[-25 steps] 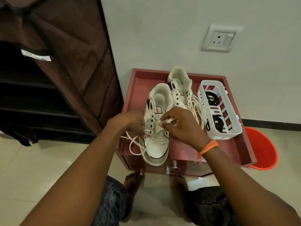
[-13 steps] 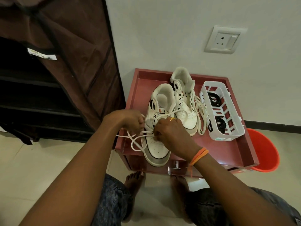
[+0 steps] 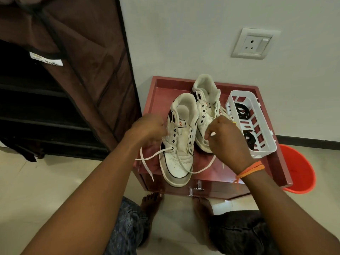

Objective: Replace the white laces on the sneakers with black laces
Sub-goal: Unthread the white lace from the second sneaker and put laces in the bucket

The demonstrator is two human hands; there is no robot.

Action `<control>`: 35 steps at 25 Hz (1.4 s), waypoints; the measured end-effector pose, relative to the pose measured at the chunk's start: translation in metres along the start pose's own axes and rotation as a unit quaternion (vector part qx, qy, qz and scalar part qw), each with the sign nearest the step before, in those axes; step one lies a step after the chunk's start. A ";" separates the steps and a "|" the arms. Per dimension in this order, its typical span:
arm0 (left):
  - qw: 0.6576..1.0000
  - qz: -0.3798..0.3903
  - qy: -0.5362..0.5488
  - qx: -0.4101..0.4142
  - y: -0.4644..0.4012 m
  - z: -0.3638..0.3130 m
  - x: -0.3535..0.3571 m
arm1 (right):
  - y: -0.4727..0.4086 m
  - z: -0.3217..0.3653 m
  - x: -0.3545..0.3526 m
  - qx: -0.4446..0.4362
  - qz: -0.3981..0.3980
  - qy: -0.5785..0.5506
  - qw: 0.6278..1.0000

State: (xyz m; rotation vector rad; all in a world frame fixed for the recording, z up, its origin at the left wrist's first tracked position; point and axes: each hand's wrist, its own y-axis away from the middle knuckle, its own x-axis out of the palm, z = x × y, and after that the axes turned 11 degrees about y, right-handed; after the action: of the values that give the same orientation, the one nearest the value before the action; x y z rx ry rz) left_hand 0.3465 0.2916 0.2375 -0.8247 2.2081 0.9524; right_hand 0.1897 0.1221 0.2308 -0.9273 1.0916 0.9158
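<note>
- White lace on the near sneaker is out of nearly all its eyelets; in the head view it runs only through the lowest pair, its loose ends trailing off both sides across the red counter.
- Left hand sits curled against the shoe's left side by the upper eyelets; whether it pinches the lace or just steadies the shoe cannot be told.
- Right hand is lifted over the gap between the shoes, fingertips pinched together, apparently on a bit of white lace.
- Far sneaker stands just behind, touching the near one; its eyelets look empty, with loose white lace bunched at its right side.
- Black laces lie coiled in the white basket at the counter's right, untouched.
- By my reading, unlacing is almost finished; all threading of black laces is left.
</note>
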 end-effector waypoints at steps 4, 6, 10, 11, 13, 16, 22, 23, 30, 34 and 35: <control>0.993 -0.083 0.086 0.011 0.011 -0.024 0.016 | 0.014 0.058 0.013 -0.033 0.065 0.033 0.997; 0.994 -0.094 0.054 0.013 0.012 -0.024 0.022 | 0.018 0.063 0.027 -0.035 0.101 0.099 0.989; 0.997 -0.058 0.056 0.000 0.004 -0.016 0.021 | 0.017 0.061 0.036 -0.046 0.051 0.050 0.996; 0.998 -0.051 0.047 -0.003 0.003 -0.017 0.022 | 0.016 0.061 0.036 -0.047 0.046 0.032 0.997; 0.998 -0.045 0.036 -0.003 0.004 -0.019 0.023 | 0.014 0.058 0.035 -0.037 0.054 -0.002 0.998; 0.994 -0.027 0.103 -0.025 0.005 -0.019 0.020 | 0.014 0.043 0.028 -0.003 0.071 -0.035 0.997; 0.992 -0.006 0.117 -0.043 0.003 -0.026 0.023 | 0.021 0.012 0.005 0.096 0.111 -0.195 0.970; 0.992 -0.005 0.118 -0.042 0.002 -0.026 0.023 | 0.021 0.006 -0.002 0.147 0.124 -0.276 0.942; 0.989 0.004 0.135 -0.058 -0.001 -0.023 0.021 | 0.016 0.009 0.009 0.107 -0.063 -0.109 0.986; 0.986 0.022 0.148 -0.076 -0.002 -0.022 0.018 | 0.019 0.044 0.038 0.024 -0.020 -0.006 0.999; 0.985 0.025 0.152 -0.080 -0.002 -0.022 0.018 | 0.018 0.047 0.045 0.025 -0.004 0.014 1.000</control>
State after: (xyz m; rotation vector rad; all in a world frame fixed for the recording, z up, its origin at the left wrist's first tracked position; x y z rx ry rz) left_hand 0.3305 0.2675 0.2364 -1.0536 2.4438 1.0998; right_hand 0.1965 0.1780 0.1939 -0.9040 1.1294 0.8674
